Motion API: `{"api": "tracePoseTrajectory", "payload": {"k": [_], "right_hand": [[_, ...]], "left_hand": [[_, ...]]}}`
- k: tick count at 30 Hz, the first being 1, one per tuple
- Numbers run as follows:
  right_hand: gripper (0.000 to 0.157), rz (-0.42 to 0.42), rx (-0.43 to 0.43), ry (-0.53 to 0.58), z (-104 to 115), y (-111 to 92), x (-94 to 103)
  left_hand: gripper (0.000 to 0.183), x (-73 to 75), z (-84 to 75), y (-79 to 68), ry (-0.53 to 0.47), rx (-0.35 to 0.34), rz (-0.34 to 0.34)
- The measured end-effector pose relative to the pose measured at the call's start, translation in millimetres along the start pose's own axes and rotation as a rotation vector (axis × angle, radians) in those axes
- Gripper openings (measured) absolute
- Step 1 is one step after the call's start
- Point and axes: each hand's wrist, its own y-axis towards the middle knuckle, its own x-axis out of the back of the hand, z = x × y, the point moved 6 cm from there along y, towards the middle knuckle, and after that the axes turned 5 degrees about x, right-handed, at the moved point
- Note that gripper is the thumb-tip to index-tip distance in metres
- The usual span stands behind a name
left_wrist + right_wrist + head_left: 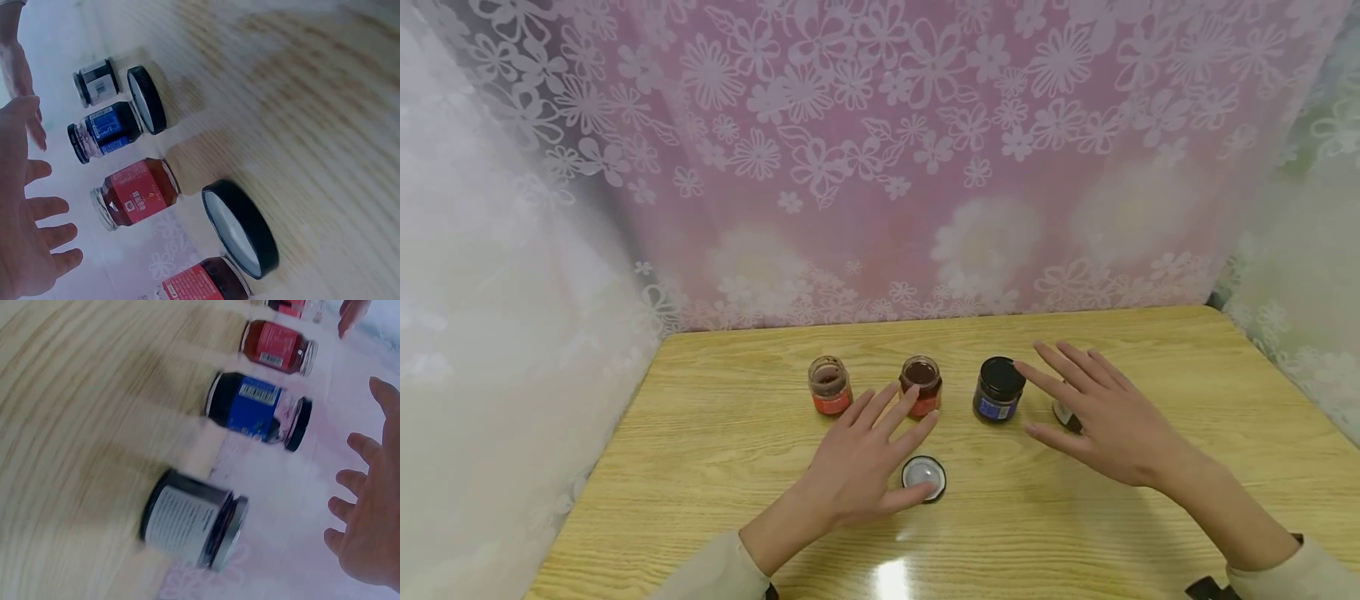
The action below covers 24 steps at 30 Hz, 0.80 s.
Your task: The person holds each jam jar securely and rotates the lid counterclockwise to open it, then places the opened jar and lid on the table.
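Note:
My left hand [861, 467] hovers over the table with fingers spread, holding nothing. Below it lies an upturned lid [923, 478] with a dark rim; a second lid [240, 228], seen in the left wrist view, is hidden by that hand in the head view. Beyond its fingers stand two uncapped glass jars with red labels, a left one [831, 385] and a middle one [921, 375]. My right hand [1108, 417], fingers also spread, hangs near a blue-labelled jar [997, 392] with a black lid. It partly covers a small white-labelled jar [184, 519], capped, and appears apart from both.
The jars stand in a row across the wooden table [715, 467]. Behind the table hangs a pink flowered curtain [880, 208], with pale curtains at the left and right sides.

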Motion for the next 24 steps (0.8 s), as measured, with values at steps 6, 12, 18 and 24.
{"api": "tracePoseTrajectory", "payload": {"k": [6, 12, 18, 24], "right_hand": [[0.073, 0.012, -0.044, 0.006, -15, -11, -2.9], [0.073, 0.022, -0.085, 0.020, -26, -16, -9.4], [0.073, 0.031, -0.113, 0.035, -33, -17, -14.8], [0.073, 0.043, -0.142, 0.059, -38, -19, -16.7]], "left_hand": [[0.075, 1.6, -2.6, 12.0, -0.020, 0.001, -0.005], [0.072, 5.7, -7.2, 26.2, -0.020, -0.003, -0.073], [0.068, 6.1, -15.3, 39.5, -0.094, 0.035, -0.068], [0.067, 4.5, -23.6, 52.0, -0.182, 0.077, -0.053]]}}
